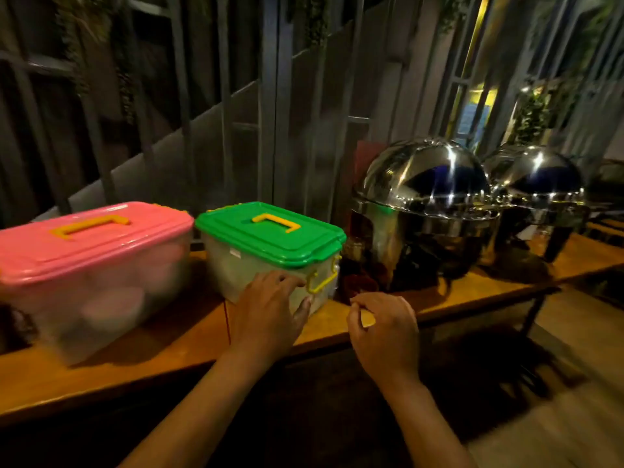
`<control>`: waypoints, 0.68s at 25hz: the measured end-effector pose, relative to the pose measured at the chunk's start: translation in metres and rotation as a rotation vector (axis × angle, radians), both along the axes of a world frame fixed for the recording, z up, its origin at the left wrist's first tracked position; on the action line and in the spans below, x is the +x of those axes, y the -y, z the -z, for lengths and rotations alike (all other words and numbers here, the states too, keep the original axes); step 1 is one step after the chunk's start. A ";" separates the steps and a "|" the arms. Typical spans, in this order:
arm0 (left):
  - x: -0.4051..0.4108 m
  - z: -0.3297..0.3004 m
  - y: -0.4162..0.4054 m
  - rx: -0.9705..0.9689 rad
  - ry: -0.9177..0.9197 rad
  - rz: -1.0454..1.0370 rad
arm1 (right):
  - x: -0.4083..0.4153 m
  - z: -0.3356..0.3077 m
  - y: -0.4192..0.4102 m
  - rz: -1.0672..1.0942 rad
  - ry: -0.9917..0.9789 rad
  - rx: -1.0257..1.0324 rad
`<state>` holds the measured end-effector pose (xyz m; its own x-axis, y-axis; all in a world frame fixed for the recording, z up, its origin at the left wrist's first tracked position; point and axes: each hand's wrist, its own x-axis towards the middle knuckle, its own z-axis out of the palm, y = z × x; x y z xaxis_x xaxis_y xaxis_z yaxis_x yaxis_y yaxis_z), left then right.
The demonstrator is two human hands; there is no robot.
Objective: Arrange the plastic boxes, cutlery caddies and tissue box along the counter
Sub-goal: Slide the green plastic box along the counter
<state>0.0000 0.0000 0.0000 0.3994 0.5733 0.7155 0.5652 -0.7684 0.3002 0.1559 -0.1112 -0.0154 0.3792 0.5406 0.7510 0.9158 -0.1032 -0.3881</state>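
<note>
Left hand (270, 309) touching green-lidded box (270, 251) | pink-lidded box (91, 265) beside | chafing dishes (425, 204) right

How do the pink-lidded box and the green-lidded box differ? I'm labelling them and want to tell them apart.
The pink box has a pink lid; the green box has a green one. The pink box looks larger and sits left; the green box stands right, beside a steel dome dish. The left hand rests on the green box; the pink box is untouched. Both have clear bodies and yellow lid handles, and stand on the counter.
</note>
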 end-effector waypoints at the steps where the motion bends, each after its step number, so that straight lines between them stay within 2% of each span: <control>1: 0.002 -0.001 -0.015 0.024 -0.008 -0.006 | 0.000 -0.001 -0.017 -0.005 -0.018 0.011; 8: 0.044 0.008 -0.084 -0.084 -0.253 -0.208 | 0.025 0.000 -0.103 -0.034 -0.111 -0.021; 12: 0.065 0.010 -0.100 -0.105 -0.149 -0.270 | 0.078 -0.010 -0.160 -0.096 -0.252 0.029; 14: 0.066 0.017 -0.103 -0.103 -0.101 -0.268 | 0.099 -0.015 -0.187 -0.171 -0.314 -0.042; 17: 0.062 0.022 -0.101 -0.097 -0.042 -0.238 | 0.115 -0.017 -0.226 -0.348 -0.303 -0.176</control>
<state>0.0623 0.1011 -0.0216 0.2734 0.7197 0.6381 0.7403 -0.5810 0.3382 0.2704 0.1146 0.0018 0.3412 0.7826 0.5207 0.7560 0.1007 -0.6468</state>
